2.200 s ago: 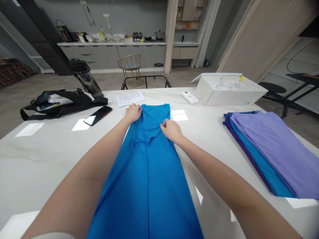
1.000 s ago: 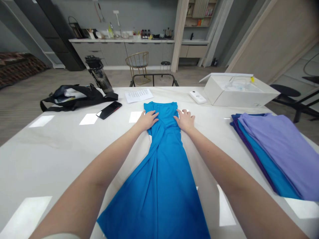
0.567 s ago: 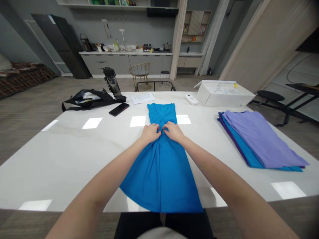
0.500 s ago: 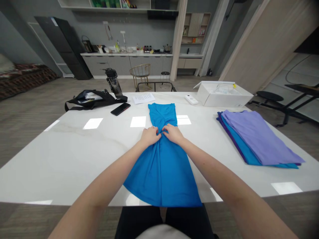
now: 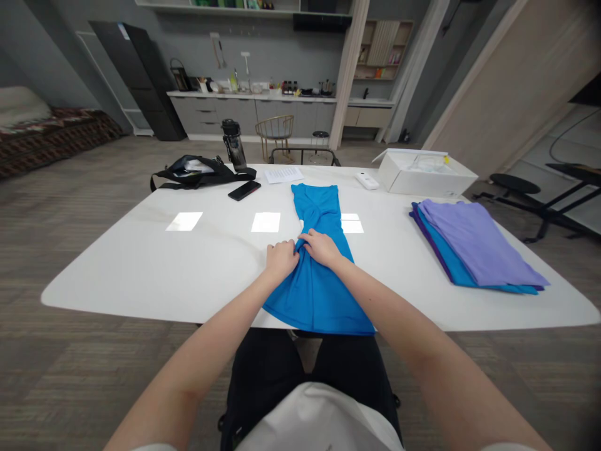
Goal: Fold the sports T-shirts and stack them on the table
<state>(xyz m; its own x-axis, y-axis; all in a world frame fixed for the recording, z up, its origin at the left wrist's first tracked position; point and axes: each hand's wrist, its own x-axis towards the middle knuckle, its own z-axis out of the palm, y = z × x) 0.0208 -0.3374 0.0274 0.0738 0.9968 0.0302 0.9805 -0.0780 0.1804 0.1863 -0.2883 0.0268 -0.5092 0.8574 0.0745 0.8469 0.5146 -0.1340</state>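
A bright blue garment (image 5: 315,263) lies lengthwise down the middle of the white table (image 5: 141,269), its narrow end pointing at the far edge and its wide hem at the near edge, right in front of the person. Both hands sit close together at the cloth's middle: the left hand (image 5: 280,258) is closed on a pinch of fabric at the garment's left side, and the right hand (image 5: 320,245) grips a gathered fold just beside it, fingers curled into the cloth.

The hem reaches the near edge of the table, so a pull toward the person would likely drag that end over the edge and let its weight draw the rest along. The fabric looks thin and slippery; the pinched folds could slide out of line, and the twist showing toward the far end may set into a crease if pressed flat.

Toward the right edge lies a stack of folded garments (image 5: 474,247), lilac on top, well apart from the hands. At the far edge stand an open white box (image 5: 425,175), a small white device (image 5: 367,181), a printed sheet (image 5: 283,175), a black phone (image 5: 244,190), a dark bottle (image 5: 233,145) and a black bag (image 5: 200,172). None lies between the hands and the cloth.
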